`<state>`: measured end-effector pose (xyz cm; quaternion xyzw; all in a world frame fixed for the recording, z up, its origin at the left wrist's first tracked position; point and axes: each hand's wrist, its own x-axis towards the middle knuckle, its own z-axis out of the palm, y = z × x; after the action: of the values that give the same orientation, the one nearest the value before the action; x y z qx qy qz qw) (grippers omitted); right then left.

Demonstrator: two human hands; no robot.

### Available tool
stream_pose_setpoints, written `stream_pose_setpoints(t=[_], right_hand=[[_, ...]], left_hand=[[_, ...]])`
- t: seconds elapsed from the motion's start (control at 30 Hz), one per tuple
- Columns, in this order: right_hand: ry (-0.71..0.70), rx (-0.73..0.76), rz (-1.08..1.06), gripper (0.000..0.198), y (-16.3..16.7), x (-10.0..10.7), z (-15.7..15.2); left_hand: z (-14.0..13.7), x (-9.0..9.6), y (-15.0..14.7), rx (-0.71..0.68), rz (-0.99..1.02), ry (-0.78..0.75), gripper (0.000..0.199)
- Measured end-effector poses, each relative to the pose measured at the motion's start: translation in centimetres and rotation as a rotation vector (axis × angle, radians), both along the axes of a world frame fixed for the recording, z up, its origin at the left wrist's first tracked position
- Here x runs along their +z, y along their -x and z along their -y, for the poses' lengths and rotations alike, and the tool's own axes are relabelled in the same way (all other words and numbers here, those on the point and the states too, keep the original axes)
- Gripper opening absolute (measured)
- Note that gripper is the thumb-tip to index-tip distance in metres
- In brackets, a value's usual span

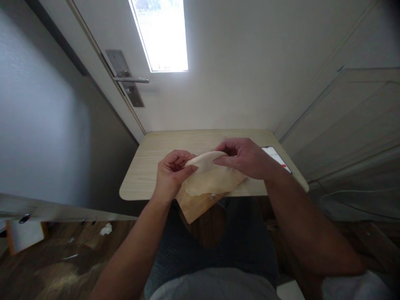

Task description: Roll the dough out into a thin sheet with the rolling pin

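A thin, soft, cream-coloured sheet, which looks like rolled-out dough, hangs between my two hands. Its upper edge is rounded and thicker; the lower edge is thin and uneven. My left hand pinches its left end between thumb and fingers. At the upper right, my right hand grips the same sheet, thumb in front and fingers mostly hidden behind. Under the sheet lies a brown wooden-looking board, turned at an angle, with one corner past the table's front edge. A small whitish bit shows by the sheet's lower edge.
The small light-wood table stands against a white door with a metal handle and a bright window. A phone lies on its right side. Crumpled white paper is on the floor at left.
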<state>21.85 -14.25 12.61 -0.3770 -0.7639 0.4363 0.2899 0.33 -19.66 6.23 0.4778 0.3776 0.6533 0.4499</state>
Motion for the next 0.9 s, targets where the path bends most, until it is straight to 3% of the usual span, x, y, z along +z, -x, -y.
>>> stream_pose_setpoints(t=[0.47, 0.67, 0.9], right_hand=[[-0.010, 0.068, -0.113, 0.023, 1.1, 2.6, 0.8], [-0.043, 0.024, -0.165, 0.024, 1.9, 4.0, 1.4], [0.048, -0.063, -0.272, 0.031, 2.0, 1.7, 0.9]], left_hand=[[0.8, 2.2, 0.4, 0.001, 0.064, -0.062, 0.029], [0.8, 3.7, 0.7, 0.054, 0.061, -0.172, 0.031], [-0.7, 5.0, 1.5, 0.066, -0.087, -0.142, 0.028]])
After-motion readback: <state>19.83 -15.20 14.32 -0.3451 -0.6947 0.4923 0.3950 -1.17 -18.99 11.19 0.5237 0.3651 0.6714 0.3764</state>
